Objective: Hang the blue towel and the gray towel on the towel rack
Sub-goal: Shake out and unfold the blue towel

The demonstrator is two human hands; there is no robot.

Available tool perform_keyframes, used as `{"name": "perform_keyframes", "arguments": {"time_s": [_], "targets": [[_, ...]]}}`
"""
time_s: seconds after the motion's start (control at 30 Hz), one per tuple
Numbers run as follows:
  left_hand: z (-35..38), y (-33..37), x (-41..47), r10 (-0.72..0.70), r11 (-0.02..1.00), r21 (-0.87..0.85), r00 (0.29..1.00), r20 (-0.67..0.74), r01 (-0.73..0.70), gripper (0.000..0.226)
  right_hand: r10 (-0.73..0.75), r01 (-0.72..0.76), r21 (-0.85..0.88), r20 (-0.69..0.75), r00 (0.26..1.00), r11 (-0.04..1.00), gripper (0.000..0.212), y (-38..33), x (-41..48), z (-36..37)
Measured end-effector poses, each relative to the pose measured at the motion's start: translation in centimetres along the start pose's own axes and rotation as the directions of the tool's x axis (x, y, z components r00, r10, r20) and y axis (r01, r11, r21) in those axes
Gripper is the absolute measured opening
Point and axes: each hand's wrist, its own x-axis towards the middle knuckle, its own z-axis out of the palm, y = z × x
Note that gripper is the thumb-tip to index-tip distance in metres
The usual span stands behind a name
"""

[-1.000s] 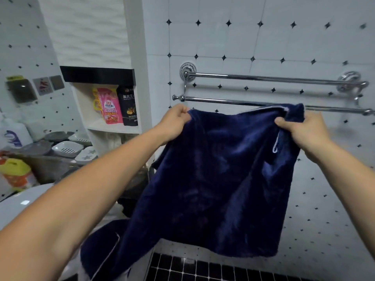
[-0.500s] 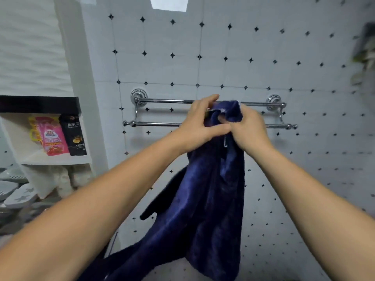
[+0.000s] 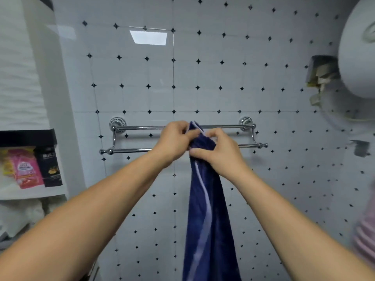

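The blue towel hangs bunched in a narrow column with a pale edge stripe down its length. My left hand and my right hand both grip its top end, close together, right in front of the chrome double-bar towel rack on the tiled wall. The towel's top tip pokes up level with the rack's back bar. Whether the towel touches a bar is hidden by my hands. The gray towel is not in view.
A shelf at the left holds a pink pouch and a black pouch. A white round appliance sits at the upper right, with a wall holder beside it. Striped pink cloth shows at the right edge.
The spread towel has been gathered into a narrow bunch as my hands came together. They have lifted it up to the rack's bars, and my view has tilted upward.
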Motion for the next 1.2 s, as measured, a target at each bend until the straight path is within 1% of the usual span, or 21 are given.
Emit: {"name": "perform_keyframes", "arguments": {"time_s": [0.07,0.13,0.17,0.2,0.27,0.37,0.43,0.53,0.63,0.7,0.8,0.83,0.9,0.97,1.0,1.03,1.1,1.13,1.17,1.2], "targets": [[-0.9,0.4,0.1,-0.010,0.996,-0.084,0.999,-0.050,0.005,0.020,0.061,-0.075,0.063,0.199,0.978,0.995,0.044,0.1,0.0,-0.4],[-2.3,0.8,0.5,0.011,0.992,-0.123,0.993,-0.114,-0.025,0.011,0.090,-0.137,0.091,0.395,0.914,0.986,0.033,0.9,-0.4,-0.8],[-3.1,1.0,0.7,0.008,0.990,-0.136,0.987,-0.157,-0.030,0.011,0.105,-0.165,0.092,0.461,0.881,0.982,0.027,1.5,-0.8,-0.8],[-4.0,0.9,1.0,0.000,0.989,-0.143,0.979,-0.206,-0.030,0.011,0.119,-0.189,0.091,0.503,0.856,0.978,0.022,2.2,-1.2,-0.7],[-5.9,0.6,1.7,-0.003,0.991,-0.129,0.962,-0.273,-0.033,0.011,0.148,-0.241,0.107,0.540,0.829,0.965,0.020,3.8,-2.0,-0.3],[-7.5,-0.3,1.8,0.011,0.997,-0.075,0.963,-0.271,-0.032,0.025,0.177,-0.299,0.124,0.576,0.798,0.946,0.024,5.6,-2.7,0.0],[-8.0,-0.8,1.5,0.032,0.999,-0.024,0.953,-0.300,-0.041,0.024,0.176,-0.313,0.128,0.605,0.777,0.941,0.025,6.6,-3.3,0.0],[-8.7,-1.7,1.0,0.032,0.999,0.022,0.930,-0.365,-0.025,0.018,0.201,-0.354,0.132,0.621,0.757,0.926,0.025,8.7,-4.6,-0.1],[-9.4,-2.7,0.3,0.028,0.994,0.112,0.921,-0.389,0.017,0.019,0.260,-0.407,0.095,0.634,0.728,0.909,0.044,10.7,-5.8,-0.5],[-9.7,-3.6,-0.2,0.033,0.985,0.169,0.925,-0.379,0.034,0.019,0.277,-0.414,0.055,0.663,0.696,0.909,0.048,11.7,-6.4,-1.1],[-10.3,-5.4,-0.8,-0.028,0.978,0.188,0.948,-0.316,0.091,0.021,0.331,-0.425,-0.035,0.687,0.647,0.904,0.054,12.8,-7.0,-2.5],[-10.6,-5.9,-1.1,-0.048,0.975,0.195,0.954,-0.296,0.109,0.025,0.353,-0.432,-0.060,0.682,0.641,0.900,0.050,13.2,-7.0,-3.1],[-11.3,-7.0,-1.5,-0.075,0.971,0.201,0.963,-0.258,0.129,0.032,0.414,-0.460,-0.108,0.645,0.642,0.881,0.037,13.9,-7.0,-3.9],[-11.9,-7.9,-2.1,-0.085,0.975,0.178,0.966,-0.242,0.130,0.024,0.478,-0.478,-0.167,0.579,0.660,0.862,0.019,14.3,-7.0,-4.4],[-12.1,-8.3,-2.3,-0.096,0.977,0.158,0.962,-0.255,0.140,0.018,0.502,-0.474,-0.203,0.539,0.677,0.857,0.014,14.5,-6.9,-4.5],[-12.4,-8.7,-2.6,-0.109,0.978,0.145,0.956,-0.273,0.153,0.018,0.522,-0.468,-0.240,0.494,0.695,0.850,0.015,14.6,-6.9,-4.5],[-12.9,-9.1,-3.2,-0.155,0.971,0.130,0.944,-0.291,0.200,0.019,0.571,-0.484,-0.305,0.392,0.721,0.820,0.037,14.8,-6.7,-4.4],[-13.1,-9.2,-3.4,-0.188,0.966,0.119,0.940,-0.286,0.230,0.018,0.598,-0.507,-0.321,0.355,0.719,0.800,0.049,14.9,-6.6,-4.3],[-13.3,-9.1,-3.6,-0.227,0.958,0.106,0.933,-0.279,0.265,0.021,0.616,-0.529,-0.319,0.342,0.710,0.786,0.055,14.8,-6.5,-4.2],[-13.6,-9.1,-3.8,-0.269,0.949,0.089,0.922,-0.279,0.304,0.026,0.626,-0.547,-0.306,0.348,0.698,0.779,0.057,14.8,-6.3,-4.2]]}}
